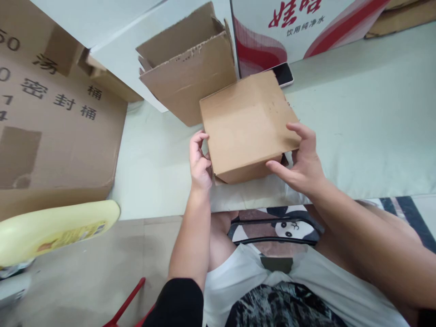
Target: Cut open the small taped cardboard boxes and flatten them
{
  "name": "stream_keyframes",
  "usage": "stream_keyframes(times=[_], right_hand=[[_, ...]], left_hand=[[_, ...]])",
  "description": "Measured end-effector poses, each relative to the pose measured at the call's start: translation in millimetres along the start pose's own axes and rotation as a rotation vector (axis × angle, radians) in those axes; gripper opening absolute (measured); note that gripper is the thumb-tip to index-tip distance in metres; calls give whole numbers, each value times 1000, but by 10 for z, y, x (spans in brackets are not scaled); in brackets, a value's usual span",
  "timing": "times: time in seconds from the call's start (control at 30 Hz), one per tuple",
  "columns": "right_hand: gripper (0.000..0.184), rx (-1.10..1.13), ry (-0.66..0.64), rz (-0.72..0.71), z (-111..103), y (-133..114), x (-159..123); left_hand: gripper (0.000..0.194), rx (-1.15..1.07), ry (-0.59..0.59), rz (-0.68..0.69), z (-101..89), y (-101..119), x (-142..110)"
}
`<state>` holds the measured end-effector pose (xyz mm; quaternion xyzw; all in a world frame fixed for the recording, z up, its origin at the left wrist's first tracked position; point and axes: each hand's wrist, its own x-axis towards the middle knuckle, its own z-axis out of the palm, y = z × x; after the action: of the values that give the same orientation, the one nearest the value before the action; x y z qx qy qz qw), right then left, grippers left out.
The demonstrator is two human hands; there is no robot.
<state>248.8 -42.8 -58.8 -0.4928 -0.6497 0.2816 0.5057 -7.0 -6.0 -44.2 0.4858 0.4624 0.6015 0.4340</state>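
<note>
"Pale green and cloth-like, the tabletop point(357, 113) spans the view; below its near edge we see a panda print point(289, 229). Where are the hands?"

"Just past that edge, at the cardboard box point(245, 127). We find the fingers of the left hand point(200, 159) curled against its left side; whether they truly grip, we cannot tell. Around the near right corner we see the right hand point(304, 163) spread, thumb and forefinger wide apart."

"And the box?"

"Between the hands. We cannot tell whether it rests on the tabletop, as its underside is hidden."

"Which faults should we consider?"

"We judge slipping the likeliest: so wide a right hand gives little hold, and the box could pivot about the left."

"And farther off?"

"Behind it we note an open-topped carton point(190, 86), which a careless turn could knock, and a phone-like device point(286, 74), partly covered from view, which a dropped edge could scrape. Farthest stands a white-and-red carton point(262, 50)."
</note>
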Motion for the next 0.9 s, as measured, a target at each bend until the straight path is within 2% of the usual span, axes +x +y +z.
stream_keyframes(times=[0.13,0.23,0.43,0.63,0.8,0.9], right_hand=[[77,94,24,64,28,40,15],[78,108,42,76,23,14,26],[85,13,96,27,3,-29,11],[88,-9,145,-18,7,-23,5],[64,191,223,28,7,-44,35],[57,344,257,102,16,-28,56]], left_hand=[[43,41,-37,18,-52,-61,35],[52,94,-10,35,-60,-100,48],[54,128,-14,18,-24,-99,24],[42,130,-26,38,-4,-90,20],[39,110,1,6,-1,-89,24],[41,112,-1,-8,-19,-104,27]])
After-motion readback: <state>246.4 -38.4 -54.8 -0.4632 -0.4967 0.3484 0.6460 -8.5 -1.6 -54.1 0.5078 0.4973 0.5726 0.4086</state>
